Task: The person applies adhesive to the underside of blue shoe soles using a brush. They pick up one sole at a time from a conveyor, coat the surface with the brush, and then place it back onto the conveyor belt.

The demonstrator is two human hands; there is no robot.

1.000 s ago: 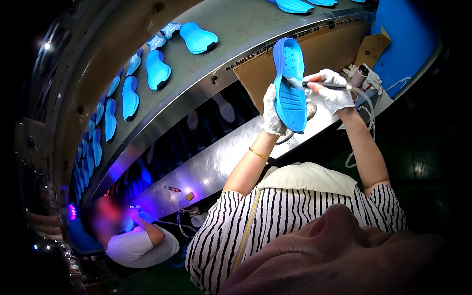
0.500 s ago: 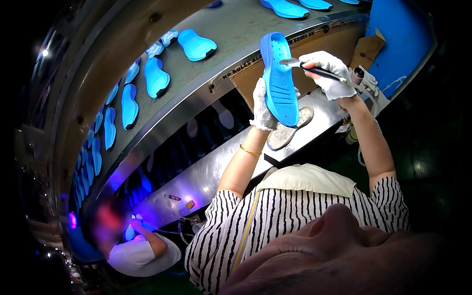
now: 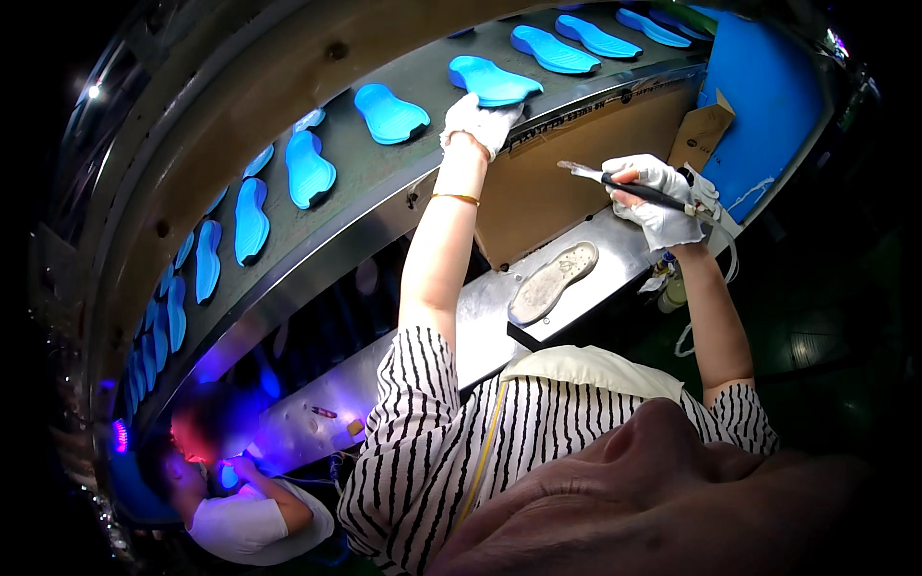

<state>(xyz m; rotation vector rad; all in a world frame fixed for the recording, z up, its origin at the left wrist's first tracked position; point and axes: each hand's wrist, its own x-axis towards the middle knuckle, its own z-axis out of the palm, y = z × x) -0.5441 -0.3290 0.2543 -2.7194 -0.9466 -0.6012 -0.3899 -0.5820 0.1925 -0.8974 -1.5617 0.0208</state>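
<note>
The white-gloved left hand (image 3: 477, 122) rested on a bright blue foam shoe sole (image 3: 493, 82) atop the grey conveyor belt (image 3: 384, 168), while the right hand (image 3: 656, 197) gripped a thin black-handled brush (image 3: 615, 181), bristles raised clear.

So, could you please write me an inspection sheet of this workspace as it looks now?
Surface: shiny metal bench below a grey conveyor belt.
Job's things: blue shoe sole on the belt; brush.
Clutter: worn sole-shaped pad on the bench; cardboard box.
Hands: gloved left hand touches the blue sole; gloved right hand holds the brush.
Cables: white cord by the right wrist.
Surroundings: more blue soles along the belt; a co-worker lower left.
</note>
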